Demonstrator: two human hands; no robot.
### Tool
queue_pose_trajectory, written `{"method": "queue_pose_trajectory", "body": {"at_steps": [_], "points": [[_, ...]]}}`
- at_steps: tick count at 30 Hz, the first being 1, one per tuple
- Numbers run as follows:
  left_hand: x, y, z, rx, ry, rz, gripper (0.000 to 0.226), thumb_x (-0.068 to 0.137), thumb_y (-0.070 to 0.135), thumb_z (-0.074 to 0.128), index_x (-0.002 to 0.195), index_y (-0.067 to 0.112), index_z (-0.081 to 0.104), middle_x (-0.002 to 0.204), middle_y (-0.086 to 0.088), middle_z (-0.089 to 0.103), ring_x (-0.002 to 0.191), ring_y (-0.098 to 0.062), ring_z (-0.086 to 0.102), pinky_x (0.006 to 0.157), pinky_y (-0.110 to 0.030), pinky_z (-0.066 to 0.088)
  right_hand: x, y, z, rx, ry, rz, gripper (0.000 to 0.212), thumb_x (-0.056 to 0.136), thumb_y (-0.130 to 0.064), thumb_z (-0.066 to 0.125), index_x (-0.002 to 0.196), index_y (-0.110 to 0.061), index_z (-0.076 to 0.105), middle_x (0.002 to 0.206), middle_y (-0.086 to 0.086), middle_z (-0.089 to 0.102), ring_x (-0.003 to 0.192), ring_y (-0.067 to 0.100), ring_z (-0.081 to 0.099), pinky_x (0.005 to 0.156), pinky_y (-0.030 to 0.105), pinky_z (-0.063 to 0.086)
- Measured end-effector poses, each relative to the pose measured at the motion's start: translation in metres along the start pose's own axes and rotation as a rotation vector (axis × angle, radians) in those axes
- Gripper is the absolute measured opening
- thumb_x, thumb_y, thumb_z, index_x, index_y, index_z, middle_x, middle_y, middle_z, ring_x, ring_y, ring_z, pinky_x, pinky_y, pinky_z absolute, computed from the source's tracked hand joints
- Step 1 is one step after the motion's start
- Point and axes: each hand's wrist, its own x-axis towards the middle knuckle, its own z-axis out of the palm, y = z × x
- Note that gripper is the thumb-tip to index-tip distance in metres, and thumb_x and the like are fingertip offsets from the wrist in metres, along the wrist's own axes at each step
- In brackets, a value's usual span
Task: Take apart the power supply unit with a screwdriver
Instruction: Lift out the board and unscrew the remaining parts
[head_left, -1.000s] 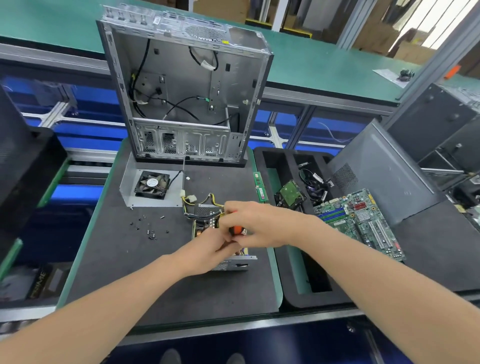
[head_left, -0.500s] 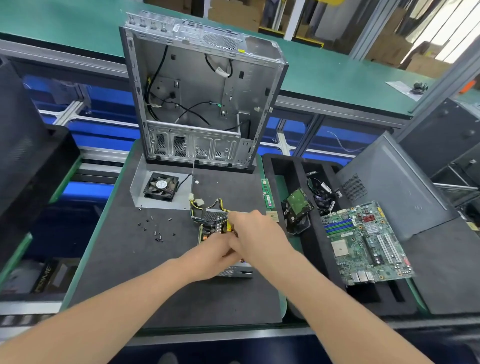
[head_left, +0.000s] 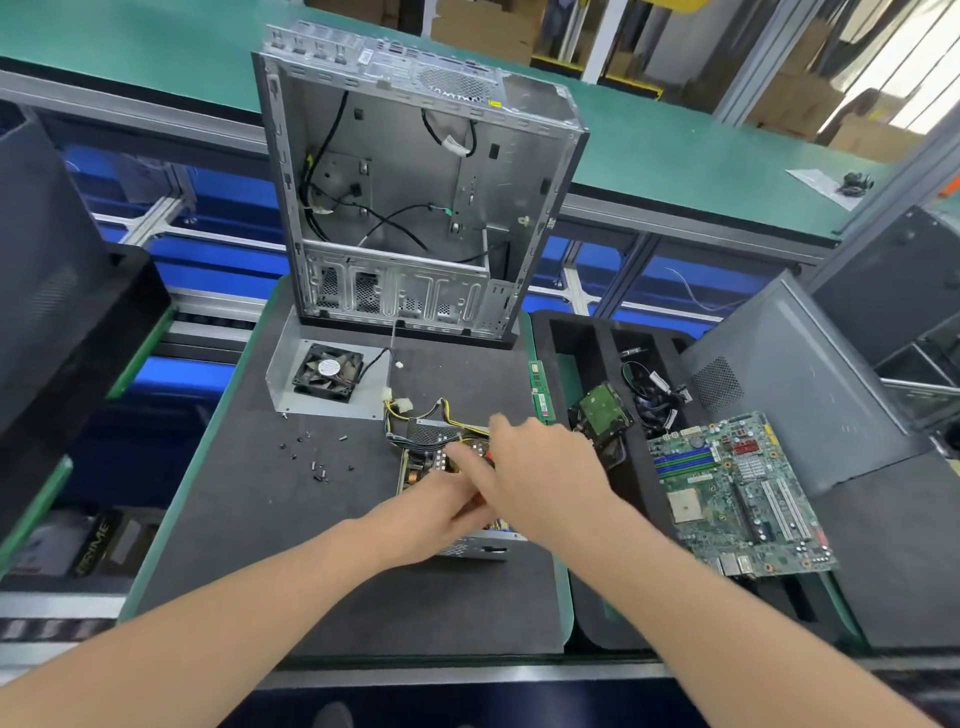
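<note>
Right, nearest me both hands meet over the PSU (head_left: 423, 462), which lies on the mat (head_left: 249, 530), just in front of the fan plate (head_left: 283, 382) and left of the tray (head_left: 587, 613).

My left hand (head_left: 431, 512) rests on the near end of the unit. Its fingers run under the other hand, so I cannot tell how they lie. My right hand (head_left: 545, 478) lies across it, blurred, with one finger straight ahead. The red handle of the screwdriver (head_left: 488, 456) shows beneath it, but I cannot tell which hand grips it, or whether either does.

As I judge it, the job is past halfway. The lid is off and the unit sits open, coils and parts bare inside its metal shell. Its wire bundle (head_left: 415, 415) trails from the far end, apparently still attached. What I think is left is freeing the circuit board from the shell, so any screws holding it must come out.

Further out, loose screws (head_left: 318, 470) lie scattered on the mat, well clear of the unit. Beyond them the fan (head_left: 328, 371) sits in its plate, already off the unit as I read it. In the tray lie a motherboard (head_left: 737, 493) and other parts. Farthest, the case (head_left: 415, 171) stands upright and gutted.
</note>
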Motion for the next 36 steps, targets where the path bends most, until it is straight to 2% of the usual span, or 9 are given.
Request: {"method": "queue_pose_trajectory", "body": {"at_steps": [4, 9, 16, 19, 22, 25, 29, 32, 36], "points": [[0.000, -0.007, 0.004, 0.016, 0.010, 0.002, 0.034, 0.102, 0.037, 0.046, 0.071, 0.024, 0.044, 0.063, 0.003, 0.048, 0.060, -0.011, 0.038, 0.055, -0.018, 0.030, 0.008, -0.016, 0.011, 0.115, -0.045, 0.096, 0.022, 0.103, -0.038, 0.053, 0.094, -0.018, 0.049, 0.090, 0.009, 0.063, 0.097, 0.038, 0.067, 0.066, 0.036, 0.039], [0.002, -0.003, 0.004, -0.011, 0.058, 0.050, 0.026, 0.104, 0.051, 0.038, 0.078, 0.045, 0.039, 0.069, 0.026, 0.051, 0.064, -0.001, 0.043, 0.062, -0.012, 0.034, 0.020, 0.016, -0.007, 0.236, -0.292, -0.272, 0.012, 0.090, -0.020, 0.064, 0.094, -0.022, 0.053, 0.087, 0.002, 0.056, 0.084, 0.031, 0.058, 0.070, 0.039, 0.051], [-0.001, -0.002, 0.000, -0.003, 0.026, 0.086, 0.045, 0.104, 0.064, 0.035, 0.102, 0.025, 0.059, 0.097, 0.004, 0.070, 0.085, -0.017, 0.062, 0.080, -0.036, 0.051, 0.036, 0.036, -0.029, 0.088, -0.451, -0.739, 0.014, 0.080, -0.004, 0.071, 0.086, -0.016, 0.072, 0.098, 0.002, 0.049, 0.090, 0.018, 0.050, 0.075, 0.035, 0.046], [0.000, -0.001, 0.002, 0.062, 0.068, 0.101, 0.026, 0.108, 0.036, 0.047, 0.086, 0.024, 0.049, 0.072, 0.013, 0.052, 0.069, -0.007, 0.043, 0.065, -0.031, 0.037, 0.024, 0.027, -0.023, 0.083, -0.320, -0.594, 0.022, 0.090, -0.028, 0.065, 0.109, -0.017, 0.061, 0.093, -0.001, 0.049, 0.085, 0.022, 0.055, 0.074, 0.041, 0.051], [0.000, 0.002, 0.001, 0.039, 0.087, 0.089, 0.036, 0.105, 0.020, 0.051, 0.076, 0.038, 0.040, 0.066, 0.027, 0.053, 0.064, 0.004, 0.046, 0.063, -0.011, 0.035, 0.008, 0.005, -0.010, -0.071, -0.054, -0.108, 0.052, 0.099, -0.067, 0.039, 0.101, -0.016, 0.049, 0.068, -0.001, 0.035, 0.071, 0.030, 0.055, 0.059, 0.037, 0.040], [-0.001, 0.001, 0.002, 0.042, 0.069, 0.047, 0.042, 0.107, 0.025, 0.054, 0.071, 0.040, 0.037, 0.065, 0.026, 0.056, 0.062, 0.005, 0.048, 0.062, -0.005, 0.036, 0.012, -0.009, 0.001, 0.030, -0.126, 0.044, 0.039, 0.105, -0.051, 0.044, 0.097, -0.015, 0.056, 0.071, 0.000, 0.035, 0.093, 0.038, 0.067, 0.065, 0.036, 0.038], [-0.002, -0.003, 0.001, 0.038, 0.000, 0.029, 0.035, 0.108, 0.043, 0.044, 0.096, 0.016, 0.063, 0.083, -0.001, 0.064, 0.076, -0.016, 0.056, 0.075, -0.033, 0.048, 0.022, 0.000, -0.009, 0.093, -0.243, -0.183, 0.016, 0.097, -0.026, 0.058, 0.094, -0.018, 0.044, 0.075, 0.004, 0.042, 0.083, 0.038, 0.061, 0.058, 0.034, 0.040], [-0.002, -0.002, 0.002, 0.053, 0.058, 0.038, 0.037, 0.103, 0.058, 0.033, 0.080, 0.032, 0.046, 0.066, 0.011, 0.050, 0.065, -0.006, 0.049, 0.062, -0.024, 0.038, 0.024, 0.014, -0.020, 0.106, -0.349, -0.446, 0.011, 0.092, -0.018, 0.065, 0.094, -0.021, 0.055, 0.094, 0.003, 0.050, 0.083, 0.025, 0.057, 0.068, 0.037, 0.050], [-0.005, 0.000, 0.000, 0.014, 0.026, 0.046, 0.032, 0.102, 0.056, 0.034, 0.095, 0.034, 0.055, 0.088, 0.001, 0.068, 0.080, -0.020, 0.060, 0.077, -0.039, 0.052, 0.029, 0.022, -0.027, 0.043, -0.427, -0.696, 0.016, 0.078, -0.001, 0.071, 0.080, -0.017, 0.072, 0.099, 0.000, 0.046, 0.084, 0.021, 0.053, 0.070, 0.036, 0.046]]}}
